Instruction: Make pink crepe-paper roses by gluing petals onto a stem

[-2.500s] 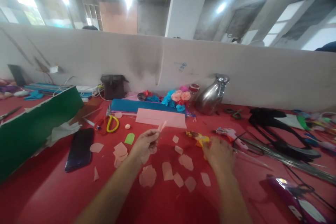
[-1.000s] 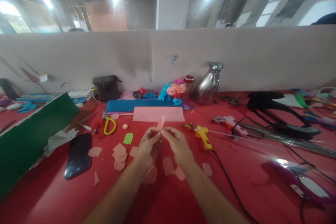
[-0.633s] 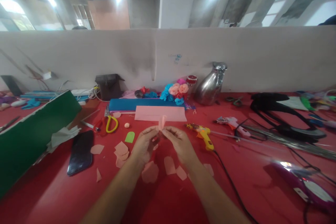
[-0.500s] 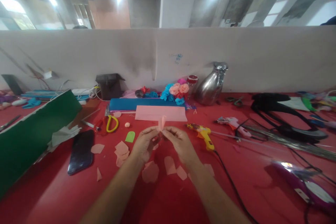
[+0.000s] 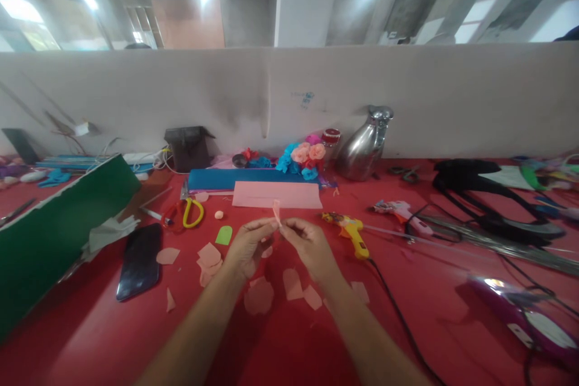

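Between my fingertips, a small pink paper petal [image 5: 276, 210] stands upright, narrow and folded or curled at its base. My left hand [image 5: 250, 245] pinches it from the left, and my right hand [image 5: 308, 245] pinches it from the right. The fingertips of both hands nearly meet at the petal's lower end, which they hide. Below and beside the hands lie loose pink paper petals [image 5: 259, 296], with a stack of petals [image 5: 209, 258] to the left. A green petal-shaped template [image 5: 224, 235] and a small pink ball [image 5: 219, 215] rest left of my left hand.
Yellow-handled scissors [image 5: 193, 213] and a phone [image 5: 139, 262] lie left. On the right are a yellow glue gun [image 5: 354, 234] with its cord, a pink glue gun [image 5: 402, 215] and a purple tool [image 5: 525, 313]. Behind stand paper flowers [image 5: 308, 154] and a steel jug [image 5: 366, 145].
The petal in my fingers has turned and looks narrower, its top shifted slightly left. Both hands stay in nearly the same place.
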The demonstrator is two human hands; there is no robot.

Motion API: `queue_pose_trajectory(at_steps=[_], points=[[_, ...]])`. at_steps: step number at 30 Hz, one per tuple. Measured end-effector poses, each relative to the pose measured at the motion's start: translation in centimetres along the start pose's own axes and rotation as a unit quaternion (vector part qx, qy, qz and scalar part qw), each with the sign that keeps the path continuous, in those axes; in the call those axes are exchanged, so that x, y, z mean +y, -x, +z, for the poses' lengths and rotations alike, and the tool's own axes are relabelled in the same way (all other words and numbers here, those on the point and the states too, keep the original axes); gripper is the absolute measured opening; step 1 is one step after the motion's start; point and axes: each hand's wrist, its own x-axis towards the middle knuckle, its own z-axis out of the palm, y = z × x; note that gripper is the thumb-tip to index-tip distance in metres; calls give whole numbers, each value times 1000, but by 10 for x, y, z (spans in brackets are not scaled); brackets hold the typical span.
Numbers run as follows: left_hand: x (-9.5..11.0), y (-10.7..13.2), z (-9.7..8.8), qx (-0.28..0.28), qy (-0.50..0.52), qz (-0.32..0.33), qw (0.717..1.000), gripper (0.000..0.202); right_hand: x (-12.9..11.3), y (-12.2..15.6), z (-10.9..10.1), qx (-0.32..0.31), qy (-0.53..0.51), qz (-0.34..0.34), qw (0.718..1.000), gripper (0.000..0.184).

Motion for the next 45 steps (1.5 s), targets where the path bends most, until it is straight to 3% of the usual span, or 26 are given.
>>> queue_pose_trajectory(at_steps=[8,15,24,29,33,45], points=[[-7,-1,0,12,-3,2,1000,29,4,4,8,95,129,-95,983,13],[-10,2,3,19,-10,28,999,24,4,8,12,121,185,-139,965,11],[-7,0,2,-1,27,12,1000,23,3,7,10,56,80,-53,994,17],[-6,2,5,16,20,15,1000,22,3,7,11,88,103,-75,988,15],[-6,4,7,29,-7,58,998,17,3,8,12,105,123,-80,984,14],[-4,5,6,21,-66,126,990,9,5,9,11,113,112,-72,985,16]])
